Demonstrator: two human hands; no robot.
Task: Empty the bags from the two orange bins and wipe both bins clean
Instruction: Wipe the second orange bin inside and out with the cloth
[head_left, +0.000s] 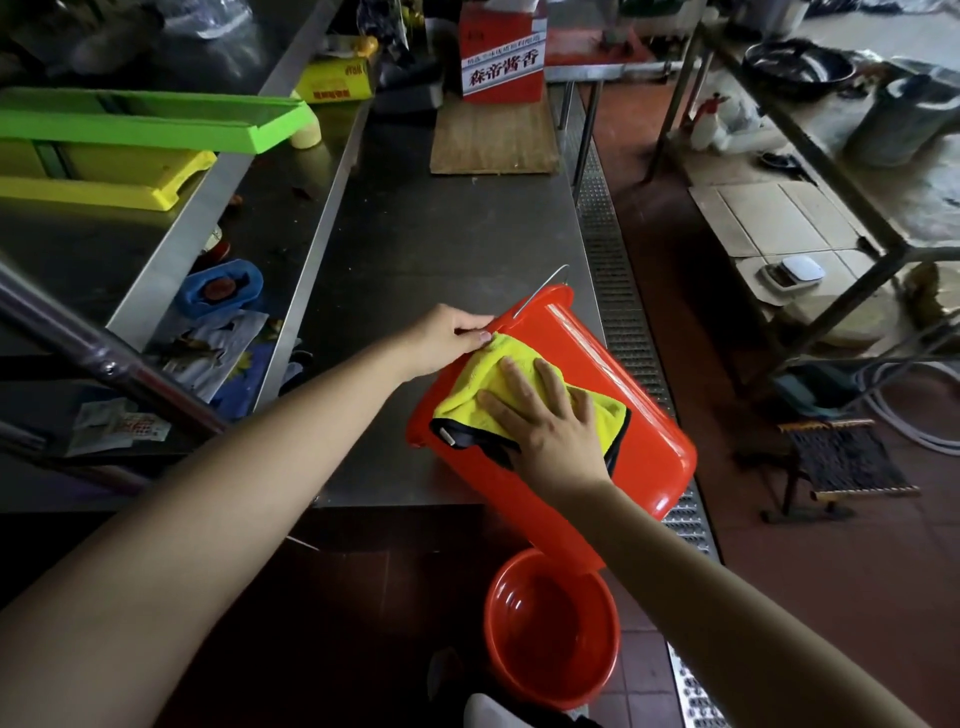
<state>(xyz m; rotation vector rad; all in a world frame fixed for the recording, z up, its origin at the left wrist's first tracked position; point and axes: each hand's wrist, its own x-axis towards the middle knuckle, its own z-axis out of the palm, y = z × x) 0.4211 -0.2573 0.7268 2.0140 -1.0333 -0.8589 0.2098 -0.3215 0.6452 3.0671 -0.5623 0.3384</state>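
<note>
Nearest, at about 6 o'clock, a round orange plastic bin (553, 631) stands upright on the dark red tiled floor (810, 597), its mouth open to the camera and nothing visible inside but its own glossy bottom. Just above it, towards the centre, a second orange plastic bin with a thin wire handle (597, 364) lies on its side at the near right corner of the steel worktop (441, 234), its base overhanging the edge towards 5 o'clock and its rim pointing to 12 o'clock.

The right hand (545, 421) lies flat on a yellow microfibre cloth with a dark trim (498, 379), fingers straight and spread, pressing the cloth against the upturned side of the tipped bin. The left hand (449, 338) comes in from 9 o'clock and grips that bin at its rim, thumb and fingers curled round the edge (the fingertips themselves are tucked out of sight).

Along the right edge of the worktop a perforated metal drain grating (618, 291) runs away towards 12 o'clock. At 9 o'clock, on a lower steel shelf, sit a blue plastic tray (218, 291) and some crumpled wrappers. Farther off, at 10 o'clock, a bright green plastic crate (156, 122) rests on a yellow one (104, 176). At 12 o'clock a brown wooden board (493, 137) lies on the worktop, with a red and white printed carton (501, 52) standing at its far end.
</note>
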